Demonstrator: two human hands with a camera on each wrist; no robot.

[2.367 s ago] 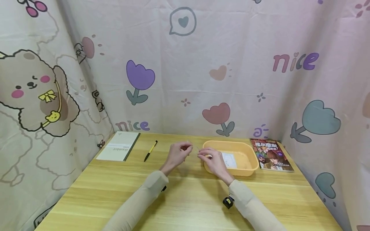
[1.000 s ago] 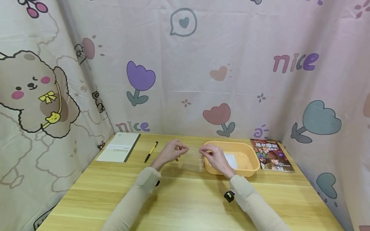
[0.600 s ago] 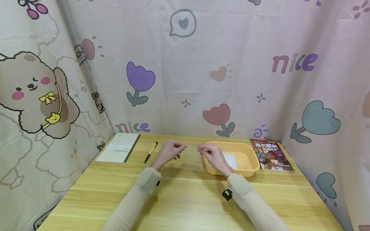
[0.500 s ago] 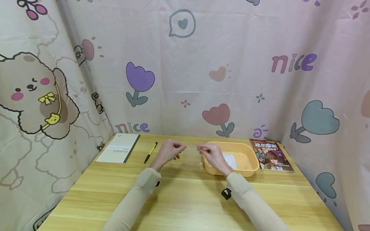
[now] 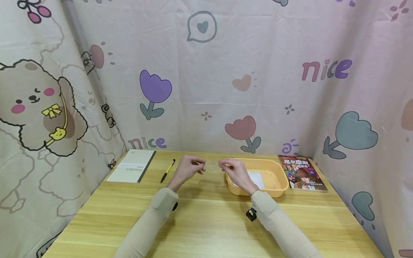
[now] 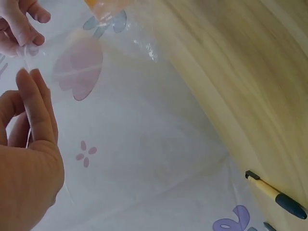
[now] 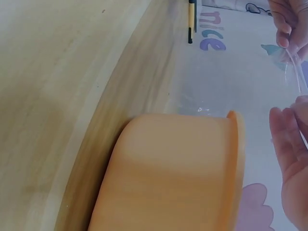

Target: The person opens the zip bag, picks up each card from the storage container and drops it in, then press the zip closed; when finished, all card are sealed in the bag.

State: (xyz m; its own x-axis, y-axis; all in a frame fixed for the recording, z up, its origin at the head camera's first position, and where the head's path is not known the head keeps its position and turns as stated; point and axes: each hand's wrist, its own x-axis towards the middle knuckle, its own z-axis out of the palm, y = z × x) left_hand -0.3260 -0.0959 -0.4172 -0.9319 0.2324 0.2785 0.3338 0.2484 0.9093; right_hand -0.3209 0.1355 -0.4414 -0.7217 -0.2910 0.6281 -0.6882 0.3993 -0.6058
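Between my two raised hands stretches a clear plastic bag [image 5: 212, 165], very hard to see in the head view. Its top edge runs as a thin pale strip [image 7: 299, 74] in the right wrist view. My left hand [image 5: 187, 168] pinches one end of that edge between thumb and fingertips. The other end is pinched by my right hand [image 5: 238, 172], which is held over the left side of an orange-yellow plastic basin [image 5: 281, 183]. Shiny creases of the bag's lower part [image 6: 150, 50] show in the left wrist view, near the basin.
A white printed sheet or packet [image 5: 256, 180] lies in the basin. A comic-style book [image 5: 304, 175] lies right of it. A yellow-and-black pen [image 5: 167, 171] and a Gambit notebook [image 5: 130, 166] lie on the left. A patterned curtain [image 5: 206, 86] hangs behind the wooden table [image 5: 209, 229].
Compared with 2.4 seconds ago, my left hand has moved left and the gap between the hands is wider, with the bag's edge drawn out. Lately both hands have shifted only slightly.
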